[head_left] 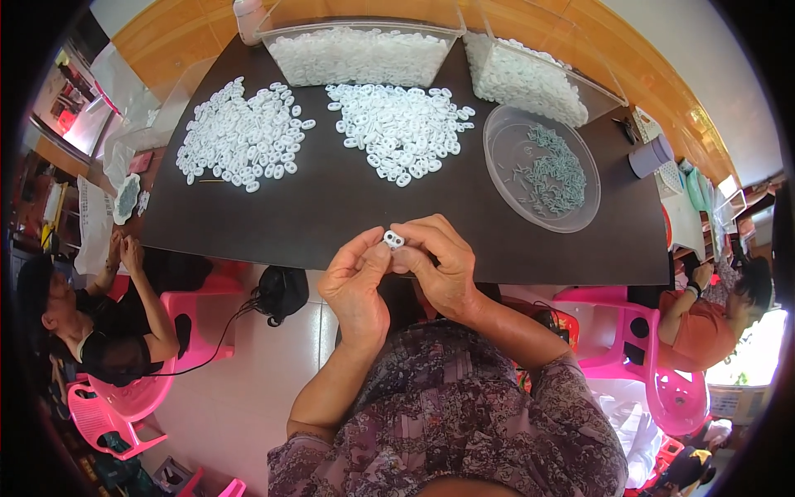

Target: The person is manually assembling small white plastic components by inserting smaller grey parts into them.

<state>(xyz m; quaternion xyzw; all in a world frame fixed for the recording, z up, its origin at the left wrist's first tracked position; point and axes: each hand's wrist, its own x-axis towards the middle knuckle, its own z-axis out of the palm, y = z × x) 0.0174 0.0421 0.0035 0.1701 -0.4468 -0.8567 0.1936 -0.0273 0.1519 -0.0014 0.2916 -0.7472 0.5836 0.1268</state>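
Note:
A small white plastic cord lock [393,239] with two dark holes is pinched between my fingertips at the front edge of the table. My left hand [359,286] grips it from the left with thumb and forefinger. From the other side my right hand [440,263] closes its thumb and fingers on the same piece. Beyond my hands lies a heap of similar white two-holed pieces [402,132], with a second white heap [240,137] to its left. A round clear tray [507,178] on the right holds many small grey-green springs [553,176].
Two clear bins [356,62] [530,79] of white pieces stand at the back. A thin yellowish stick [214,180] lies by the left heap. A grey-lilac cup [651,157] and dark pliers [624,128] are at the right. People sit on pink chairs at both sides.

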